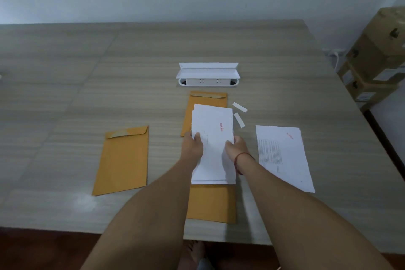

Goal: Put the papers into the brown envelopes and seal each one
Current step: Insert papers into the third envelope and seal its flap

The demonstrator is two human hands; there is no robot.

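Both hands, left (194, 146) and right (235, 144), pinching paper stack (213, 138) at side edges; long axis pointing away, envelope (211, 203) lying directly beneath, nearer body.

A white paper stack (213, 142) sticks halfway out of 1 brown envelope (211, 203) — a sealed envelope (122, 160) lies left, another (206, 99) behind, loose papers (283, 155) right.

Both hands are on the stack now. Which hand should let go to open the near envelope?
Probably the left hand: the right hand has the firmer grip on the paper stack, and the near envelope lies just below the stack, equally close to both. A close call.
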